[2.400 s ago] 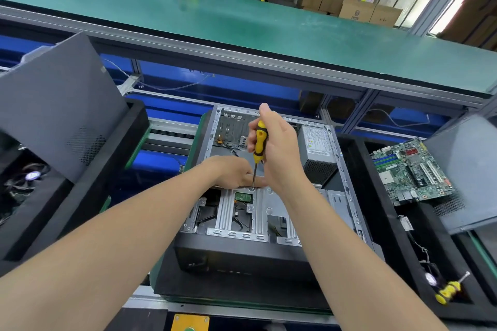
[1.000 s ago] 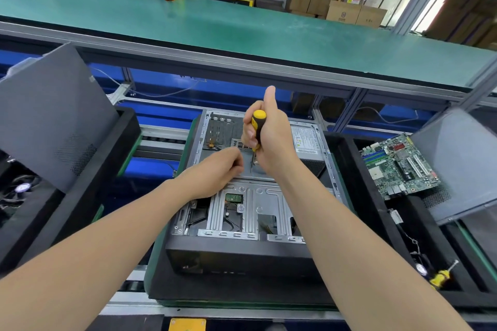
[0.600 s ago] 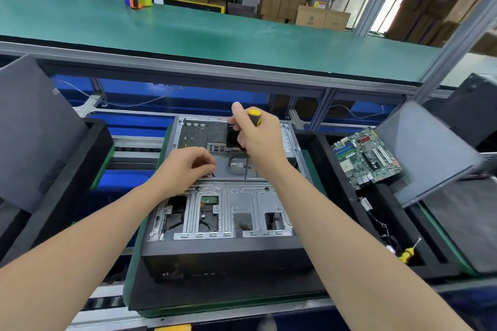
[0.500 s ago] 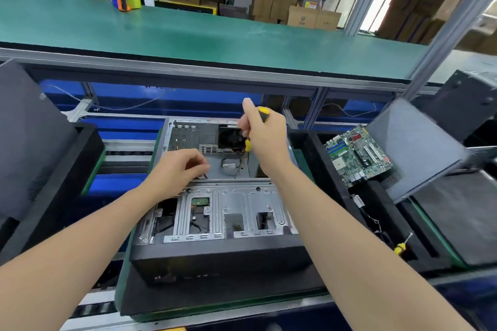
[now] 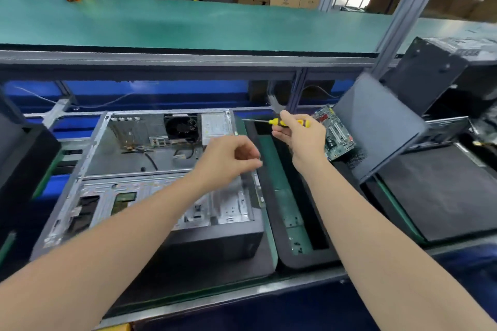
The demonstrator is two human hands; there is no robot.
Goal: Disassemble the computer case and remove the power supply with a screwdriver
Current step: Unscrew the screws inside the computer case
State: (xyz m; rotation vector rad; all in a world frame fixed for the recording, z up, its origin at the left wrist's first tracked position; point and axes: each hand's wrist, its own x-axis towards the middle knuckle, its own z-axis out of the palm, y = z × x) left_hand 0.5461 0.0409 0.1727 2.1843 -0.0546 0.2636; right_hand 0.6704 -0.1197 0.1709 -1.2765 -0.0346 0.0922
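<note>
An open computer case (image 5: pixel 91 158) lies on its side before me, its metal drive cage near me. The grey power supply (image 5: pixel 216 123) sits in its far right corner beside a black fan (image 5: pixel 182 127). My right hand (image 5: pixel 301 137) hovers over the black tray to the right of the case, holding a yellow-handled screwdriver (image 5: pixel 277 122) level with its shaft pointing left. My left hand (image 5: pixel 234 158) hangs above the case's right edge with fingertips pinched together; whether something small is between them is not visible.
A black foam tray (image 5: pixel 285 258) with a green floor lies right of the case. A green motherboard (image 5: pixel 334 131) leans behind my right hand against a tilted grey side panel (image 5: pixel 376 121). A green bench (image 5: pixel 188 21) runs across the back. A black tray edge (image 5: pixel 24 156) stands at the left.
My right hand lifted the screwdriver out of the case and swung it right, turning it level. My left hand rose from the case floor and moved right, pinched. The view panned right.
</note>
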